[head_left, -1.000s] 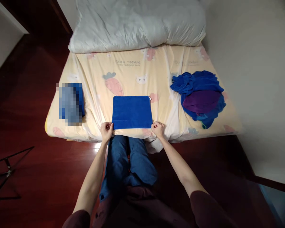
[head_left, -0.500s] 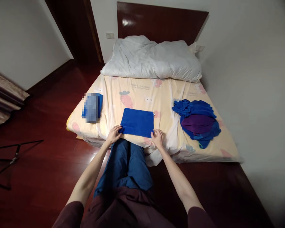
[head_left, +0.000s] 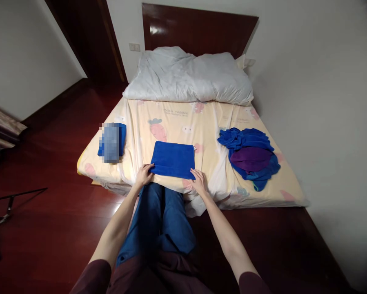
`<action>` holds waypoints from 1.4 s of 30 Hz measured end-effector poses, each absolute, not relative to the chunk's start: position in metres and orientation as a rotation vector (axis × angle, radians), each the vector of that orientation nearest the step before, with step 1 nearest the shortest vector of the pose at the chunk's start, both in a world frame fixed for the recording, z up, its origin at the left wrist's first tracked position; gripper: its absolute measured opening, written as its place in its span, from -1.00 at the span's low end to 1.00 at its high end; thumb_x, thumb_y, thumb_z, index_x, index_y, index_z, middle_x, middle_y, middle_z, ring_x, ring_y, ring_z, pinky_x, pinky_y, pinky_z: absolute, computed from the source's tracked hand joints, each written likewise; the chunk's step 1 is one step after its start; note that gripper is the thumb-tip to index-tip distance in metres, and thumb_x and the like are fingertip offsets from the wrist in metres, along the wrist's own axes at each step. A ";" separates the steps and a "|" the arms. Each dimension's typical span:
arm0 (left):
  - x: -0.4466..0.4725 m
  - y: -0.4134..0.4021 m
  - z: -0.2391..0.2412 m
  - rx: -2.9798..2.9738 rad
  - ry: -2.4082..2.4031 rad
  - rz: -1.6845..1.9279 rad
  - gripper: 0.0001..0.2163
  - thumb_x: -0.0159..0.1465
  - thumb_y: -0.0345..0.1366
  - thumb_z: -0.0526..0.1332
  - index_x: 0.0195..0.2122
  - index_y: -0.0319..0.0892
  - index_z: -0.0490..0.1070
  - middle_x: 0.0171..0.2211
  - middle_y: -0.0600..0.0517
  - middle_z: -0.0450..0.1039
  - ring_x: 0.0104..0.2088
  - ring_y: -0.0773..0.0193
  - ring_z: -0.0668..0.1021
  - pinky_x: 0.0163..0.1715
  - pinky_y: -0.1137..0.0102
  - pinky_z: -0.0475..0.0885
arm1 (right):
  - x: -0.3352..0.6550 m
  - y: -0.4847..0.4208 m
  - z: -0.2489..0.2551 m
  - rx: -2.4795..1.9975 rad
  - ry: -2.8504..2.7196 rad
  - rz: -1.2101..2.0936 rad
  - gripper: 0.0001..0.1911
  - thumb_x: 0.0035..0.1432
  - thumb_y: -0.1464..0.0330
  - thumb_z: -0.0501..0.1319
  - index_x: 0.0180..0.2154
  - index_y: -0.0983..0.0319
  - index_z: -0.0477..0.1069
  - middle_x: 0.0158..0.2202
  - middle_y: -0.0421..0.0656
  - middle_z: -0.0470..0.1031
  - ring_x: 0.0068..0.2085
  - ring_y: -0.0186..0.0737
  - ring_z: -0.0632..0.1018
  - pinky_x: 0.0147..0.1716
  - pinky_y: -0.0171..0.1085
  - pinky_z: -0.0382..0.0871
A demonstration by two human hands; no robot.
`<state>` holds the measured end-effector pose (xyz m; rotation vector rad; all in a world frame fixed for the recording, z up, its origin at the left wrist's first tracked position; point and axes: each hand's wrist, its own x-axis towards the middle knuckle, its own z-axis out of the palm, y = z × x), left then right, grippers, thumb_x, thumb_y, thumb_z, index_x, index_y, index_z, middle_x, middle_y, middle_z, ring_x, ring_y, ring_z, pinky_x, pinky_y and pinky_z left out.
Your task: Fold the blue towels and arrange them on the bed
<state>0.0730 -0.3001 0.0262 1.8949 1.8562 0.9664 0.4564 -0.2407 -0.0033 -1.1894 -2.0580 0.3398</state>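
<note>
Folded blue towel (head_left: pixel 173 159) lies flat at frame centre, long axis left-right, between left hand (head_left: pixel 144 174) and right hand (head_left: pixel 197 181), both spread flat on its near corners

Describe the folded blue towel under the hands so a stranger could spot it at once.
On the cream carrot-print bed sheet, look at the near edge, midway along. The folded blue towel lies flat there, left hand and right hand at its near corners. Unlike the crumpled blue-and-purple pile on the right, it is a neat rectangle.
</note>
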 end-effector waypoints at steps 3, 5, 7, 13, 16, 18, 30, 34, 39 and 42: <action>0.072 -0.298 0.018 1.821 1.864 1.052 -0.60 0.32 -0.31 0.10 0.12 -0.13 0.56 0.18 -0.08 0.58 0.22 0.02 0.52 0.31 0.00 0.43 | 0.455 -0.242 -0.007 -1.233 -1.876 0.319 -0.38 0.03 0.61 0.10 0.08 0.22 0.62 0.13 -0.04 0.64 0.14 -0.05 0.59 0.22 0.02 0.49; 0.072 -0.298 0.015 1.771 1.830 1.136 -0.66 0.37 -0.24 0.12 0.07 -0.14 0.57 0.17 -0.11 0.59 0.21 0.02 0.54 0.30 -0.01 0.43 | 0.454 -0.245 -0.006 -1.255 -1.813 0.303 -0.35 0.02 0.64 0.06 0.08 0.22 0.62 0.12 -0.04 0.65 0.14 -0.06 0.59 0.21 0.01 0.50; 0.073 -0.297 0.015 1.724 1.784 1.231 -0.69 0.40 -0.15 0.15 0.02 -0.13 0.60 0.14 -0.12 0.60 0.19 0.00 0.57 0.28 -0.01 0.43 | 0.453 -0.247 -0.005 -1.259 -1.811 0.303 -0.34 0.02 0.65 0.05 0.10 0.21 0.61 0.16 -0.06 0.62 0.17 -0.07 0.57 0.23 0.00 0.49; 0.077 -0.298 0.020 1.660 1.779 1.339 -0.65 0.44 0.01 0.19 -0.03 -0.09 0.64 0.11 -0.10 0.62 0.18 0.00 0.57 0.27 0.02 0.41 | 0.455 -0.249 0.003 -1.327 -1.848 0.384 -0.38 0.10 0.63 0.05 0.10 0.19 0.59 0.12 -0.06 0.62 0.17 -0.06 0.55 0.23 -0.02 0.46; 0.078 -0.299 0.019 1.540 1.816 1.379 -0.64 0.41 0.07 0.24 -0.10 -0.10 0.65 -0.05 -0.10 0.66 0.09 0.00 0.57 0.19 0.06 0.45 | 0.455 -0.249 0.004 -1.406 -1.777 0.399 -0.57 0.22 0.53 0.07 0.01 0.21 0.58 0.00 0.01 0.63 0.08 -0.02 0.57 0.15 -0.04 0.49; 0.079 -0.298 0.017 1.429 1.863 1.395 -0.62 0.36 0.11 0.28 -0.18 -0.11 0.64 -0.19 -0.11 0.64 -0.01 0.01 0.58 0.08 0.11 0.50 | 0.454 -0.249 0.004 -1.425 -1.722 0.413 -0.71 0.33 0.42 0.09 -0.06 0.23 0.55 -0.08 0.04 0.61 -0.04 -0.03 0.59 0.02 -0.09 0.53; 0.082 -0.295 0.010 1.190 1.885 1.410 -0.58 0.33 0.14 0.28 -0.18 -0.16 0.58 -0.24 -0.07 0.58 -0.19 0.13 0.61 -0.09 0.24 0.53 | 0.451 -0.246 -0.007 -1.465 -1.541 0.489 -0.55 0.44 0.10 0.13 0.09 0.30 0.49 -0.17 0.02 0.57 -0.14 -0.09 0.58 -0.02 -0.13 0.51; 0.083 -0.293 0.009 1.155 1.903 1.451 -0.58 0.30 0.12 0.31 -0.16 -0.19 0.58 -0.25 -0.08 0.59 -0.20 0.13 0.63 -0.08 0.24 0.55 | 0.449 -0.245 -0.006 -1.492 -1.501 0.522 -0.53 0.43 0.10 0.15 0.13 0.31 0.46 -0.26 -0.05 0.55 -0.25 -0.17 0.56 -0.07 -0.18 0.51; 0.084 -0.293 0.008 1.146 1.897 1.465 -0.58 0.31 0.11 0.30 -0.14 -0.19 0.58 -0.21 -0.10 0.60 -0.18 0.13 0.64 -0.07 0.24 0.56 | 0.448 -0.244 -0.006 -1.502 -1.496 0.513 -0.60 0.43 0.08 0.14 -0.01 0.26 0.49 -0.32 -0.12 0.53 -0.33 -0.22 0.51 -0.15 -0.22 0.50; 0.084 -0.293 0.009 1.145 1.909 1.461 -0.58 0.31 0.11 0.30 -0.15 -0.18 0.58 -0.20 -0.10 0.62 -0.18 0.12 0.64 -0.06 0.23 0.56 | 0.448 -0.243 -0.007 -1.488 -1.492 0.504 -0.61 0.44 0.08 0.14 -0.04 0.26 0.48 -0.34 -0.14 0.51 -0.36 -0.25 0.48 -0.19 -0.24 0.49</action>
